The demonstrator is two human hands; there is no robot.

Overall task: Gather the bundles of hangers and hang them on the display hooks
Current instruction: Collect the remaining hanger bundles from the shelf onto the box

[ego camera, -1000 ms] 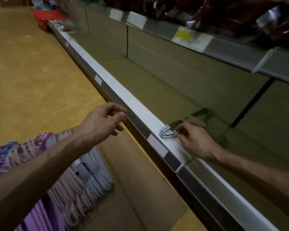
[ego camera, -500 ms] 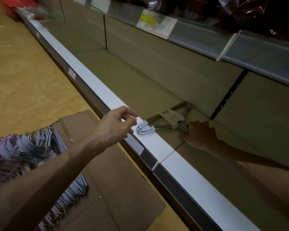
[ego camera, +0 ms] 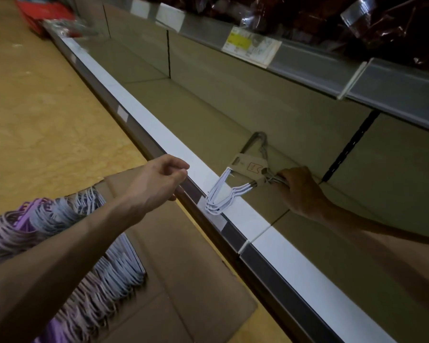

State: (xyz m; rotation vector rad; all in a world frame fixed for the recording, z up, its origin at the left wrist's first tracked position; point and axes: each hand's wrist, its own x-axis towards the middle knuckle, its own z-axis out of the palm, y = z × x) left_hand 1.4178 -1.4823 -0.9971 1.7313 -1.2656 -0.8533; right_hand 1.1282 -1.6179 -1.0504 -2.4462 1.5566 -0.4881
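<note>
Fingers (ego camera: 286,180) of the right hand (ego camera: 300,191) are curled round the shoulder end of a hanger bundle (ego camera: 235,186), gripping it on the lower shelf; fingers (ego camera: 176,170) of the left hand (ego camera: 159,181) are loosely curled and hold nothing, the hand hovering just above the shelf's front edge. Floor (ego camera: 35,107), tan and mottled, fills the left side of the view. Lower shelf (ego camera: 208,115) runs diagonally from upper left to lower right, olive in the shade, with a white front strip (ego camera: 159,129) and a dark price rail below it. Upper shelf rail (ego camera: 394,82) crosses the top right, carrying a yellow-and-white price label (ego camera: 250,45); dark wrapped goods sit above it, too dim to identify. Cardboard box (ego camera: 183,280) lies open on the floor below the left forearm, holding a stock of purple and pale hangers (ego camera: 97,280) packed in rows. The gripped bundle lies flat on the shelf, its white hooks overhanging the front strip, its far shoulder near the back panel, a brown card band (ego camera: 252,165) wrapped round its neck. Red item (ego camera: 42,16) sits at the far end of the aisle, blurred.
</note>
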